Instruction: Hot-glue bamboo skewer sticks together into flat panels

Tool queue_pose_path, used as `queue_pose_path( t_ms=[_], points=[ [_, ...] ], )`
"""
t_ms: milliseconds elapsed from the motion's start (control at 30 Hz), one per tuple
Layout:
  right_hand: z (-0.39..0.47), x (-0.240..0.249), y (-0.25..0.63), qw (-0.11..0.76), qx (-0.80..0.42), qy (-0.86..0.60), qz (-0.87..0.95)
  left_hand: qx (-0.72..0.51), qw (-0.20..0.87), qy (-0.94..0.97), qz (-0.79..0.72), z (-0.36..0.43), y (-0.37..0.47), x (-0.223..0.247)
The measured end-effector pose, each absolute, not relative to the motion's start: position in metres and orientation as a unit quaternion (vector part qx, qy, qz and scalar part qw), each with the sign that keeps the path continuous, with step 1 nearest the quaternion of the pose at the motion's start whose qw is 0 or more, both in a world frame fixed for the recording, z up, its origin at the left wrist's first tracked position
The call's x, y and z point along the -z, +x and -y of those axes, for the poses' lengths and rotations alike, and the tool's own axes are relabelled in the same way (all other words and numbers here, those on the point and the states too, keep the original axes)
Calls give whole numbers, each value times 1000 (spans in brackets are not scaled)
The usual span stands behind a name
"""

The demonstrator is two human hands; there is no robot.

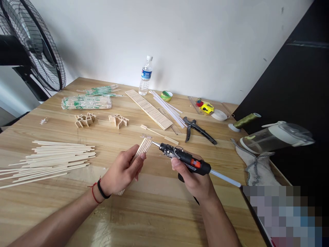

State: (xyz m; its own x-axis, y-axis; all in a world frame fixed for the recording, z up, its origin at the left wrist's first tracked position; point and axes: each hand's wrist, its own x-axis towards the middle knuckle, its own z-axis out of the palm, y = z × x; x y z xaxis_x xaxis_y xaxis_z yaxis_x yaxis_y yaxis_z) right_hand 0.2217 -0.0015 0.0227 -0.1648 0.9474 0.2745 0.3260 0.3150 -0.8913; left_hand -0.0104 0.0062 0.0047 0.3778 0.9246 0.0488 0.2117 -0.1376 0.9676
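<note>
My left hand (pixel 125 169) is closed around a flat row of wooden sticks (pixel 144 146), its far end tilted up above the table. In my right hand (pixel 194 180) is a black hot glue gun (pixel 183 157) with an orange part and a clear glue stick (pixel 226 178) coming out of its back. The gun's metal nozzle (pixel 155 143) points left and is at or very near the upper right edge of the sticks; whether it touches I cannot tell. Just behind them lies a thin stick piece with wider ends (pixel 159 134).
Loose sticks (pixel 56 157) lie left, below two small stick structures (pixel 85 120) and wrapped stick packs (pixel 86 102). A slatted stick panel (pixel 149 109), glue sticks (pixel 168 109), a water bottle (pixel 145 77), a black tool (pixel 199 130) and a tape measure (pixel 207 108) lie behind. A pitcher (pixel 272 137) is right.
</note>
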Motion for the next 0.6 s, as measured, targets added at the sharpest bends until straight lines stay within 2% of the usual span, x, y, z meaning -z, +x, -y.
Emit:
queue_pose_path(
  t_ms=[433,600],
  points=[
    [3,-23,221,450,-349,-474,672,-358,487,674,-425,-7,-10,-4],
    [0,-13,226,473,-355,-500,633,-364,541,636,-412,-7,-10,-6]
  ],
)
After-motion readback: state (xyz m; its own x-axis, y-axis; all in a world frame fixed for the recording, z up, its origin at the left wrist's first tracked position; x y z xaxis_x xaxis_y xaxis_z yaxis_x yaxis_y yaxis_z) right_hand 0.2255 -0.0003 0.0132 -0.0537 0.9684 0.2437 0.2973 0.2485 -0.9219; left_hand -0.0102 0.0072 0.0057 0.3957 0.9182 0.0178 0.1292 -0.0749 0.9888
